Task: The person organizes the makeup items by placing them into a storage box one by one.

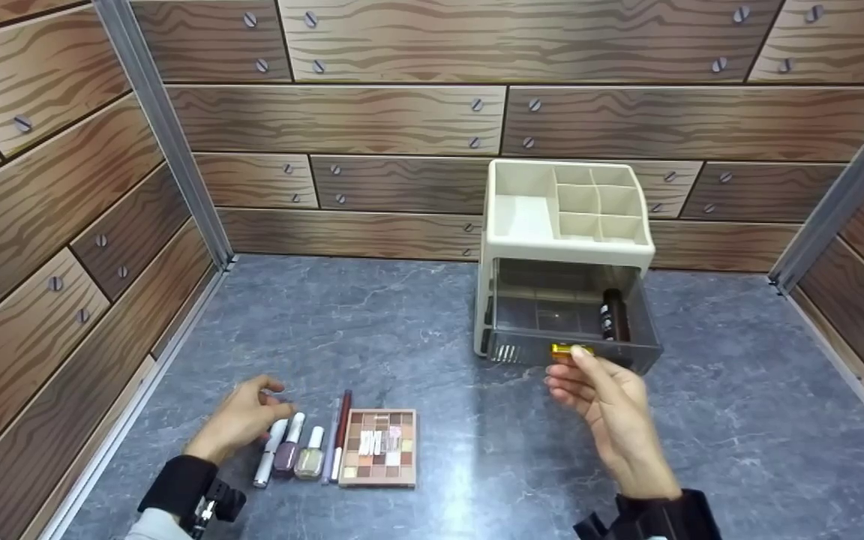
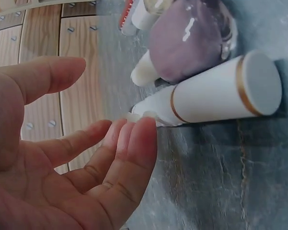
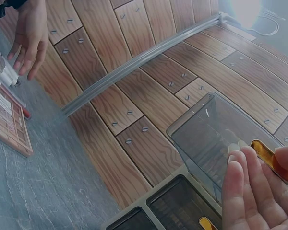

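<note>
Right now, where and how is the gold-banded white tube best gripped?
Probably pinch the gold-banded white tube at its near end, from the left: it lies flat, that end juts past the purple nail polish, with no cosmetics to its left.

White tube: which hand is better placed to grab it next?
Likely the left hand: it is right by the white tube, while the right hand pinches the gold drawer handle.

The head camera is looking forward and down over the table point(image 1: 372, 315). The left-wrist one is facing a tube point(image 2: 211, 91) closely; the tilted right-wrist one is sharing the near drawer point(image 3: 199, 129) and farther palette point(image 3: 7, 115) with the head view.
</note>
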A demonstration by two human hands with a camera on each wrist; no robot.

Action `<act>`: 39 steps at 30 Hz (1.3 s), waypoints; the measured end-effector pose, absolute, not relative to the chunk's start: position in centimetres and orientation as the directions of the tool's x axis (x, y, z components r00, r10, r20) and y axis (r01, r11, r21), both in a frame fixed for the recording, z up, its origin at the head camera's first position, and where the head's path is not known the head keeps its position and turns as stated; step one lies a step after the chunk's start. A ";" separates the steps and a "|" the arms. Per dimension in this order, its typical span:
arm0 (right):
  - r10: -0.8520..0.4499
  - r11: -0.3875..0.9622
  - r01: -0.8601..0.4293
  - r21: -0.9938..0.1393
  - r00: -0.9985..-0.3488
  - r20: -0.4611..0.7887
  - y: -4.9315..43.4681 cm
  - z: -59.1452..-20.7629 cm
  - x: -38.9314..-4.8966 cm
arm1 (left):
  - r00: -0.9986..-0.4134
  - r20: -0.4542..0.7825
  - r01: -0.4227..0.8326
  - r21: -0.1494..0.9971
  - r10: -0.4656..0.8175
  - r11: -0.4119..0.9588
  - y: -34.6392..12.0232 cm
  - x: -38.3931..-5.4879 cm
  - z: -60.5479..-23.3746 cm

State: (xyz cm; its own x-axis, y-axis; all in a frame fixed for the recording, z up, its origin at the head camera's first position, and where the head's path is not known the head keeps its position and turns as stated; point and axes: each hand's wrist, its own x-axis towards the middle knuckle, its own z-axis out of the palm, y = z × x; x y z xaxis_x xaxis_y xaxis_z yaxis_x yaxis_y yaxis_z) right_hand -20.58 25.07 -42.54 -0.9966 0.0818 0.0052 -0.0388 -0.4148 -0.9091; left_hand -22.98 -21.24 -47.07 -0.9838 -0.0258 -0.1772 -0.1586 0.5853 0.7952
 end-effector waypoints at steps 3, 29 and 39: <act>0.089 -0.412 -0.042 -0.910 -0.996 0.005 25.1 -42.5 -20.6 | -0.984 -0.174 -0.160 0.792 -0.033 0.589 -21.3 -22.9 -47.2; 0.104 -0.417 -0.049 -0.908 -0.995 0.006 25.3 -42.3 -20.6 | -0.996 -0.088 -0.073 0.600 -0.026 0.797 -20.7 -21.8 -47.3; 0.125 -0.394 -0.032 -0.918 -0.992 -0.019 24.8 -42.5 -20.6 | -0.990 -0.125 -0.126 0.578 -0.066 0.806 -21.8 -21.2 -48.6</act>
State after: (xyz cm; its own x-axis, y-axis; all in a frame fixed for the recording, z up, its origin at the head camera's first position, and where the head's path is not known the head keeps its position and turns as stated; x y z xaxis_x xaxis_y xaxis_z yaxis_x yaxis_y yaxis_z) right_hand -20.62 24.82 -42.51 -0.9919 0.1255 -0.0188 -0.0324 -0.3941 -0.9185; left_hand -21.23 -21.83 -48.61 -0.9900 -0.0656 -0.1247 -0.1262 0.8062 0.5780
